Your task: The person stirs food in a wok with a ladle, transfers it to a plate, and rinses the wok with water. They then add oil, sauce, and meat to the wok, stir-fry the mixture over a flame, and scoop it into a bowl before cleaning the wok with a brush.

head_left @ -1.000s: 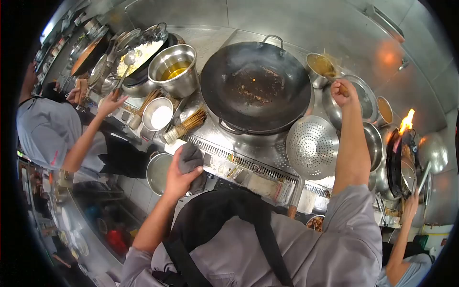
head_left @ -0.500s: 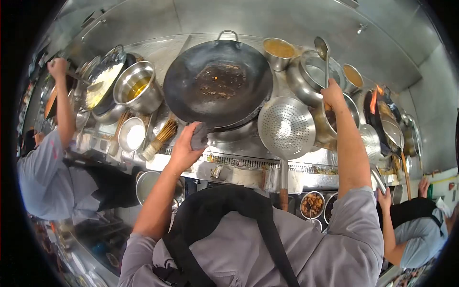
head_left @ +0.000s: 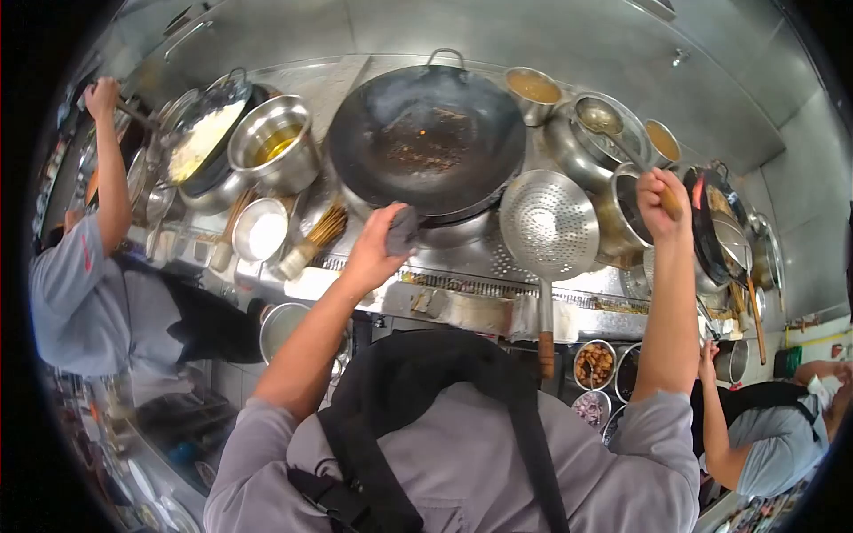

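A large black wok (head_left: 431,147) with brown residue in its middle sits on the stove. My left hand (head_left: 378,250) grips a dark grey cloth (head_left: 402,231) against the wok's near rim. At the right, my right hand (head_left: 662,204) is closed round the wooden handle of a ladle (head_left: 600,117). The ladle's bowl is over a steel pot (head_left: 626,142) at the back right. Between the wok and my right hand lies a perforated strainer (head_left: 548,222), its handle toward me.
A pot of yellow oil (head_left: 274,147), a bamboo brush (head_left: 315,242) and a white bowl (head_left: 259,229) stand left of the wok. One co-worker (head_left: 98,293) is at the left, another (head_left: 755,426) at the lower right. Flames no longer show at the right wok (head_left: 711,222).
My right hand has moved right and toward me, and the ladle has tilted from upright to slanting over the pot. The view has shifted slightly. The flame at the right wok has shrunk.
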A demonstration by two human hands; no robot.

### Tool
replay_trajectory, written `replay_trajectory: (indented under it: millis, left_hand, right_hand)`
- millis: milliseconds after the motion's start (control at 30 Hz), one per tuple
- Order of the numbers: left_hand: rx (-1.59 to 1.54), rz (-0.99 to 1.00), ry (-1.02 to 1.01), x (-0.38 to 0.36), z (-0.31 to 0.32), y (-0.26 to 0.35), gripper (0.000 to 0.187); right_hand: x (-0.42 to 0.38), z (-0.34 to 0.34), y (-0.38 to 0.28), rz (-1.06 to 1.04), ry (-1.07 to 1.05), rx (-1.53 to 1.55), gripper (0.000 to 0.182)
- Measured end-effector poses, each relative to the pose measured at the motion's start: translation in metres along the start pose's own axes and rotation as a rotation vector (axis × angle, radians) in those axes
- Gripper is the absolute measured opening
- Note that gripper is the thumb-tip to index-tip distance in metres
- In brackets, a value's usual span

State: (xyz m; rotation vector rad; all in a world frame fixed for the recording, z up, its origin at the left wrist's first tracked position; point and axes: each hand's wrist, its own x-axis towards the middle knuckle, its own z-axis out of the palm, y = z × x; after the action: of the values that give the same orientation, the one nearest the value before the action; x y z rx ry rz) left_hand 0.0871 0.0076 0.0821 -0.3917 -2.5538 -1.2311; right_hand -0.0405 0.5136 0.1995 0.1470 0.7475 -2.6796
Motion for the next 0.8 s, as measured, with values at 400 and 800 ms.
replay_trajectory:
  millis: [400,800]
  left_hand:
    - [-0.08,-0.017,-0.047,-0.007,-0.011,0.006,0.072]
    - [-0.11,0.193,0.007,-0.013,-0.01,-0.027,0.074]
  right_hand:
    - [-0.1,0.097,0.132,0.063,-0.007,0.004,0.014]
    - [-0.259,-0.051,0.29,-0.244,0.632,-1.444,0.072]
